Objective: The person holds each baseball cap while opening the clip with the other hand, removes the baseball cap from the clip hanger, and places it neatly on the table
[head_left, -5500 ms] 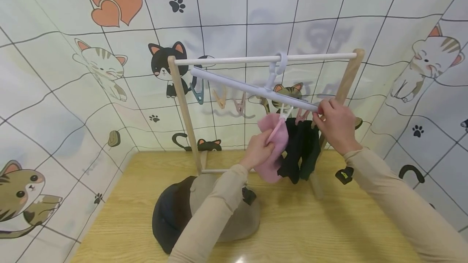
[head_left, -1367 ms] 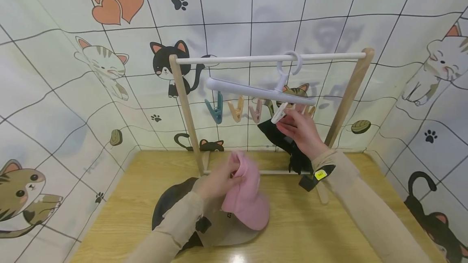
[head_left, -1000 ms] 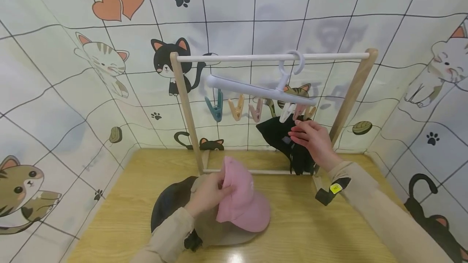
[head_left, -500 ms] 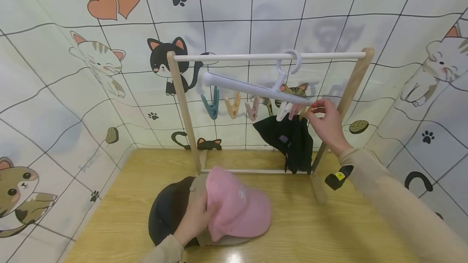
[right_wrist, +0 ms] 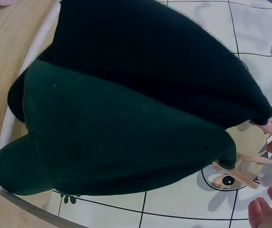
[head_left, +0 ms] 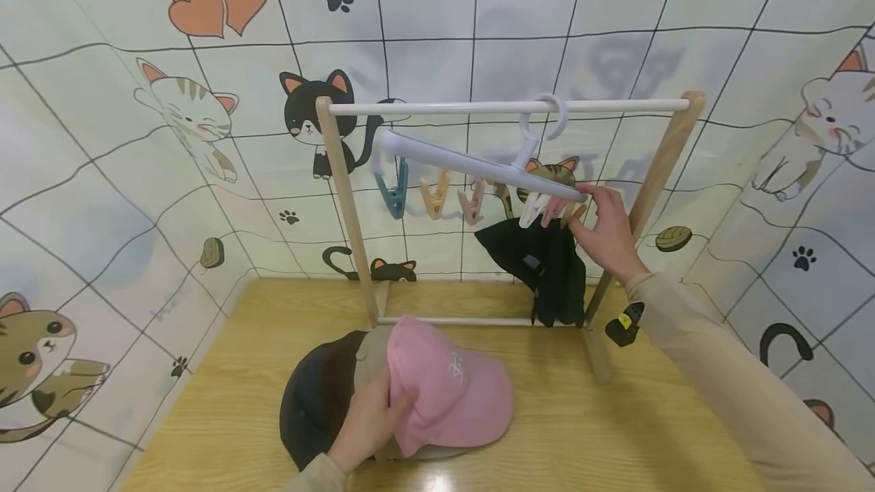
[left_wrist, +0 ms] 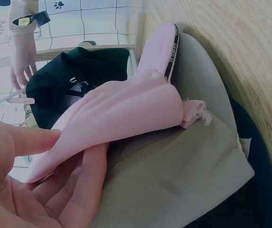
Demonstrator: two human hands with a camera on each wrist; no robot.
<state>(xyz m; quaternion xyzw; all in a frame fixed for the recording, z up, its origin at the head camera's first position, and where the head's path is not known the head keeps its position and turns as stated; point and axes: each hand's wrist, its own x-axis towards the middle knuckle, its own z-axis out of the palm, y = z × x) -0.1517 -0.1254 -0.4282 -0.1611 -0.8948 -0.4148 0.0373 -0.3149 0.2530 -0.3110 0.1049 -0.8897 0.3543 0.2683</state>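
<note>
A pink cap [head_left: 437, 386] lies over a beige cap [left_wrist: 183, 180] on the table, beside a dark cap [head_left: 307, 401]. My left hand [head_left: 369, 416] pinches the pink cap's edge between thumb and fingers. On the rack, a pale lilac clothes hanger [head_left: 472, 162] hangs tilted, its right end lower. My right hand [head_left: 608, 230] holds that end, fingers around it, its thumb near an orange clothespin [right_wrist: 240, 175]. A black cap [head_left: 516, 249] and a dark green cap [right_wrist: 126, 128] hang from the right-side clothespins. A white clothespin [head_left: 533, 209] shows next to the pink one.
The wooden rack [head_left: 345, 211] has a white top bar [head_left: 437, 108] and a low crossbar near the table [head_left: 547, 416]. Blue [head_left: 394, 192], orange [head_left: 434, 196] and pink [head_left: 472, 203] clothespins hang under the hanger's left half. A cat-print wall covering [head_left: 424, 14] stands close behind.
The pink cap, earlier on the hanger, came off in my left hand and went down onto the beige cap. My right hand moved from the white clothespin to the hanger's right end, which tilts lower.
</note>
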